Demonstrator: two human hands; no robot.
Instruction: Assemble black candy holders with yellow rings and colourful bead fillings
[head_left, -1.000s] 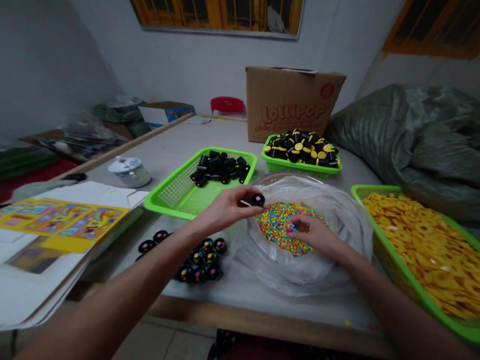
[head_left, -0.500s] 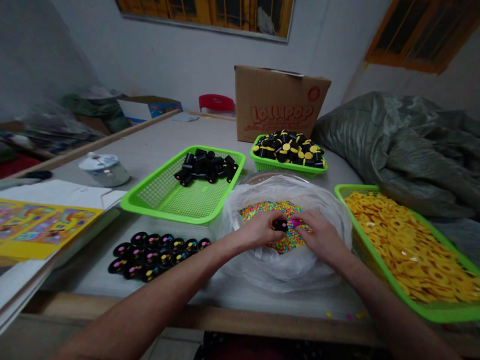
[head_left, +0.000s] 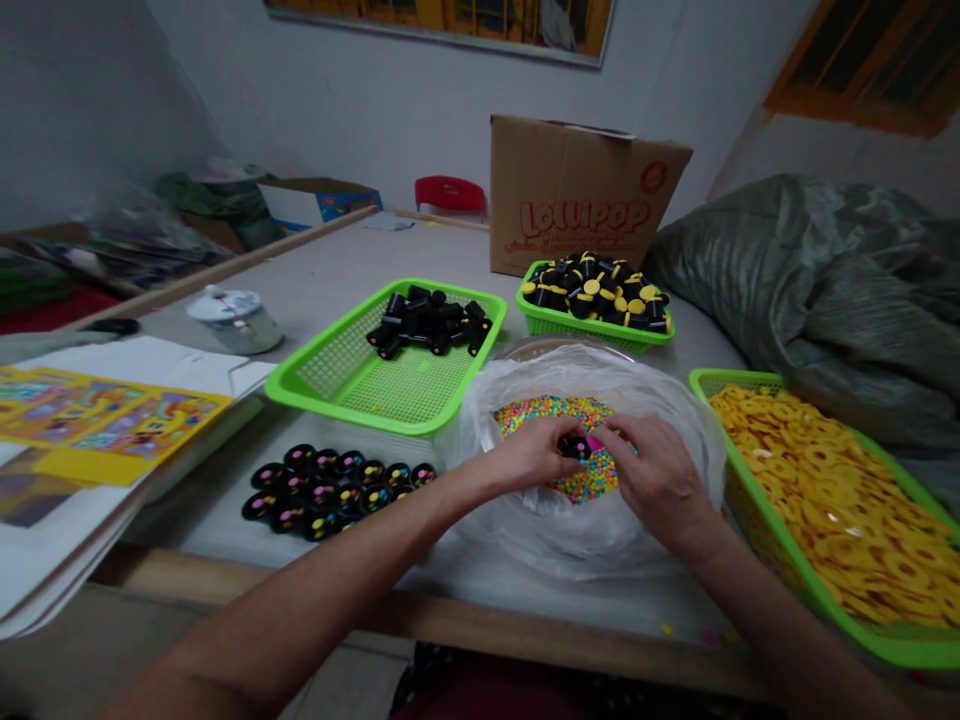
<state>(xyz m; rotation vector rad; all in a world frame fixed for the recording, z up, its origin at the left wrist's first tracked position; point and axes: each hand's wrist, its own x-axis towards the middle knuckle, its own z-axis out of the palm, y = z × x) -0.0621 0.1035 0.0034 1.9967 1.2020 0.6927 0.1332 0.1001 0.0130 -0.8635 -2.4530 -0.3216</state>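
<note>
My left hand [head_left: 536, 452] is closed around a small black plastic cup [head_left: 576, 447], its open mouth turned towards me with a pink spot inside. My right hand [head_left: 660, 475] pinches a small bright pink piece [head_left: 595, 441] at the cup's rim; its exact shape is hidden by the fingers. Both hands are over a heap of tiny multicoloured candy balls [head_left: 555, 408] in a white plastic bag [head_left: 510, 540], which lines a round metal basin [head_left: 540, 348]. To the left, several black cups [head_left: 300, 487] stand in rows, pink, yellow or blue bits showing inside them.
A green basket [head_left: 352, 420] holds black cups lying loose. Behind the bag, another basket [head_left: 592, 335] is heaped with yellow-capped black cups, before a cardboard box [head_left: 585, 190]. Yellow rings fill a basket [head_left: 885, 650] at right. Printed sheets [head_left: 112, 430] and a lidded pot [head_left: 236, 322] are left.
The whole view has shifted, so things appear further right. My right hand's fingers are more arched over the black cup, still pinching the pink piece. My left hand keeps its hold.
</note>
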